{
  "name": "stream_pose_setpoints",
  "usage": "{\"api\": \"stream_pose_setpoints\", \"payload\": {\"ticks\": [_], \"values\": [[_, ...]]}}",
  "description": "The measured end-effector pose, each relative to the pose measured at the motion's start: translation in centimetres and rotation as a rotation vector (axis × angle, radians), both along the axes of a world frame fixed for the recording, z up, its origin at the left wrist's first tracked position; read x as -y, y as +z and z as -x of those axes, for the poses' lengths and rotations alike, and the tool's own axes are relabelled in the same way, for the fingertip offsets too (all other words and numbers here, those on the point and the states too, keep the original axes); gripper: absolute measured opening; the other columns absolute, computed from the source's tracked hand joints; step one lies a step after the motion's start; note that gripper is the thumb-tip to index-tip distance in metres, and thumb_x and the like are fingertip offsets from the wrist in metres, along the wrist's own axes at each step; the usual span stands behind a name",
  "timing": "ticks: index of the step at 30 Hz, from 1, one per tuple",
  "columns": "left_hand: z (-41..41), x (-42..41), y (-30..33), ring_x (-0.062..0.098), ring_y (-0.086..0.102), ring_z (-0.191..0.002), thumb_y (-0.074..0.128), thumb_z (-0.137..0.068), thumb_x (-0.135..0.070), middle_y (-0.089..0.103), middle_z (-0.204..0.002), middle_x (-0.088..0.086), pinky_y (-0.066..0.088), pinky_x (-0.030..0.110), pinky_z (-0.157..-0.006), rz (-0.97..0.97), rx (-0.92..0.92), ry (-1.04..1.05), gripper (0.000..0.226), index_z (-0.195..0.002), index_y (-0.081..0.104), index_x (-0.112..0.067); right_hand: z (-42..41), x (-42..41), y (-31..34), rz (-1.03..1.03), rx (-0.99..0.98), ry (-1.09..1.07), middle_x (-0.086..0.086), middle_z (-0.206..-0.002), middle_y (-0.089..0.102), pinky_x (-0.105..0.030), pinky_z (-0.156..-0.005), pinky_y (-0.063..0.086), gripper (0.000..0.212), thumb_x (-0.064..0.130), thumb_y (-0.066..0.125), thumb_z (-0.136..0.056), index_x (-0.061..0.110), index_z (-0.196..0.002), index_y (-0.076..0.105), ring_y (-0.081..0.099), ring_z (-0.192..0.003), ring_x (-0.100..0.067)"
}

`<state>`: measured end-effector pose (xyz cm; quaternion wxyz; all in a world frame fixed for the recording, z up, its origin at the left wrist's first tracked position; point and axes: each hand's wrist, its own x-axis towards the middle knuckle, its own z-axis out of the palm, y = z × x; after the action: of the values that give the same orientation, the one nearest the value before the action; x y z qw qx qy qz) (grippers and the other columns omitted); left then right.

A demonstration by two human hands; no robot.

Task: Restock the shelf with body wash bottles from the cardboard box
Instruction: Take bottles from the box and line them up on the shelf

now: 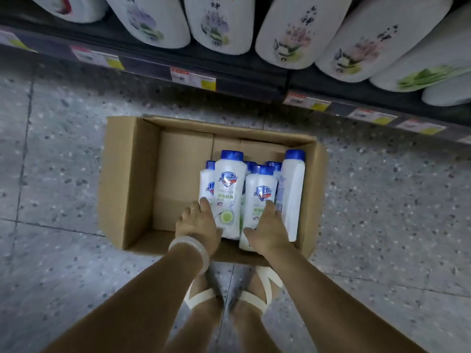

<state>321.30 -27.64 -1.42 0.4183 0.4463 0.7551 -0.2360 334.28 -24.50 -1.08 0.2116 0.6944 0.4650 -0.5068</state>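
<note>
An open cardboard box (127, 179) sits on the floor below me. Several white body wash bottles with blue caps stand in its right half. My left hand (198, 222) grips the lower part of one tall bottle (228, 184), thumb on its front. My right hand (267, 230) grips the lower part of the bottle next to it (260, 192). Another bottle (293, 189) stands side-on at the right wall of the box. The left half of the box is bare cardboard.
A dark shelf edge (242, 80) with price tags runs across the top, carrying a row of large white bottles (219, 24) with flower prints. My sandalled feet (229, 296) stand on the speckled tile floor just behind the box.
</note>
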Motion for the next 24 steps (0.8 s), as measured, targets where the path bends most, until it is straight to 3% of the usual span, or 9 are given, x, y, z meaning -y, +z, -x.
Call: {"api": "stream_pose_setpoints", "payload": {"ticks": [4,8,14,19,24], "values": [[-1.1,-1.7,-4.2,0.029,0.032,-0.133,0.059,-0.084,-0.046,0.031,-0.146,0.011,0.033,0.041,-0.107,-0.128,0.08,0.195,0.085,-0.145,0.013,-0.009,0.8,-1.1,-3.4,-0.059,0.088,-0.147,-0.016,-0.135,0.043,-0.044,-0.102,0.044,0.07,0.017,0.066,-0.083,0.007,-0.138,0.024,0.047,-0.122,-0.033],[-2.1,-3.4,-7.2,0.031,0.034,-0.13,0.068,-0.076,-0.047,0.033,-0.143,0.014,0.034,0.039,-0.104,-0.179,0.128,0.304,0.102,-0.146,0.006,-0.006,1.7,-1.4,-5.4,-0.114,0.229,-0.066,-0.018,-0.138,0.042,-0.04,-0.103,0.042,0.069,0.028,0.062,-0.088,0.0,-0.138,0.025,0.046,-0.125,-0.032],[-2.3,-3.2,-9.0,0.031,0.045,-0.111,0.078,-0.059,-0.043,0.049,-0.117,0.014,0.04,0.036,-0.092,-0.224,0.019,0.554,0.079,-0.117,0.042,-0.003,2.8,0.4,-7.0,-0.226,0.42,0.134,-0.017,-0.142,0.031,-0.036,-0.102,0.04,0.069,0.029,0.047,-0.097,-0.002,-0.145,0.007,0.038,-0.13,-0.029],[-2.4,-0.8,-9.2,0.032,0.041,-0.111,0.076,-0.06,-0.04,0.044,-0.116,0.014,0.039,0.038,-0.09,-0.354,-0.048,0.642,0.077,-0.118,0.04,-0.005,2.4,1.1,-7.1,-0.263,0.314,0.118,-0.015,-0.141,0.029,-0.035,-0.106,0.039,0.089,0.037,0.061,-0.087,0.002,-0.145,0.005,0.038,-0.127,-0.028],[-1.8,-0.6,-9.3,0.031,0.044,-0.111,0.078,-0.059,-0.041,0.045,-0.118,0.013,0.041,0.039,-0.09,-0.193,-0.071,0.589,0.08,-0.119,0.037,-0.006,2.2,1.1,-7.6,-0.195,0.23,0.015,-0.015,-0.141,0.03,-0.039,-0.109,0.034,0.103,0.038,0.075,-0.073,0.003,-0.144,0.009,0.035,-0.131,-0.03]]}}
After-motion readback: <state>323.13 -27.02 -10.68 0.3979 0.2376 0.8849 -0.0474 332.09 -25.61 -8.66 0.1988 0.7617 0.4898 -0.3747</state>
